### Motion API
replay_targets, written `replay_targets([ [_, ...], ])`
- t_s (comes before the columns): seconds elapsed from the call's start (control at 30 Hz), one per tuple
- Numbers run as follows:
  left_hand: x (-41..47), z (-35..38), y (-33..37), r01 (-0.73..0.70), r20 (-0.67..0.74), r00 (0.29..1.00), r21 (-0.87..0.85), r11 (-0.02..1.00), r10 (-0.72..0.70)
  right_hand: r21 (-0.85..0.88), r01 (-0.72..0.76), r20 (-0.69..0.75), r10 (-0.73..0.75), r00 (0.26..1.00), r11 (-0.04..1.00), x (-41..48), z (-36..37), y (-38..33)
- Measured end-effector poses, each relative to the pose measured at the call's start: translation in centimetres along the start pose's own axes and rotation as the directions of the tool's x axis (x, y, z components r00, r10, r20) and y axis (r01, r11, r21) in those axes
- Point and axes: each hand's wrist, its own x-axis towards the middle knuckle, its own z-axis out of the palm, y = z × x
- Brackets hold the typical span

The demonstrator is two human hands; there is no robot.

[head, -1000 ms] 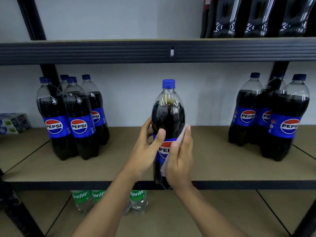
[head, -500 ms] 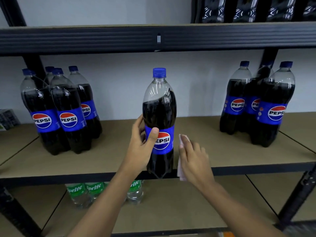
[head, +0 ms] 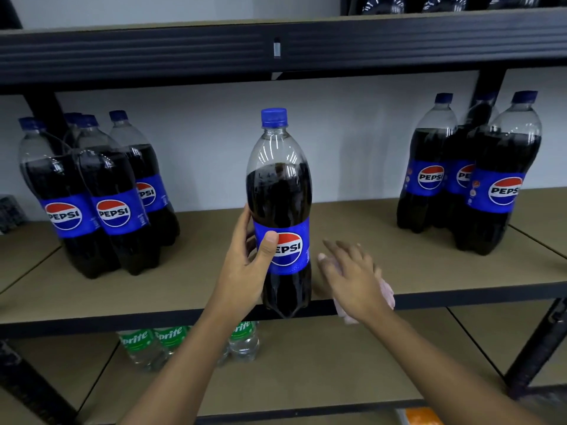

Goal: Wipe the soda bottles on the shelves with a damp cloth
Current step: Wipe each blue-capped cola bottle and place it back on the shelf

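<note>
Head view, looking at a metal rack with board shelves. A tall Pepsi bottle [head: 279,191] stands upright at the middle of the front edge of the middle shelf [head: 429,271]; whether its base rests on the board or is held just off it cannot be told. The left hand [head: 245,271] grips it at the blue label, fingers curled round the back and the thumb clamped across the logo. A second ago the right hand [head: 352,277] was pressing a pale pink cloth [head: 387,292] against that label. It has since come off the bottle and now hovers just beside it to the right, low over the shelf's front edge, fingers straight and spread apart. The cloth shows beneath the palm, though how it is kept there is hidden. The wiping stroke on this bottle looks finished or paused. More Pepsi bottles wait towards the shelf's left end [head: 92,210] and right end [head: 466,179], with Sprite bottles [head: 171,338] on the shelf below, so much of the job probably remains.
</note>
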Motion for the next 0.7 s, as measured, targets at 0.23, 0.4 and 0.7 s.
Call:
replay_targets([
  [0.23, -2.9, -1.0, -2.1, 0.045, -0.01, 0.999, 0.024, 0.999, -0.045, 0.621, 0.163, 0.058, -0.252, 0.966, 0.767, -3.0, 1.2, -2.6],
  [0.4, -3.4, -2.8, -3.1, 0.098, 0.045, 0.994, 0.066, 0.993, -0.101, 0.619, 0.194, 0.064, -0.295, 0.953, 0.761, -2.1, 1.7, -2.5],
  [0.7, 0.9, -2.0, -3.4, 0.033, 0.024, 0.999, 0.112, 0.993, -0.036, 0.692, 0.17, -0.011, -0.225, 0.974, 0.702, 1.0, 3.3, -3.2],
])
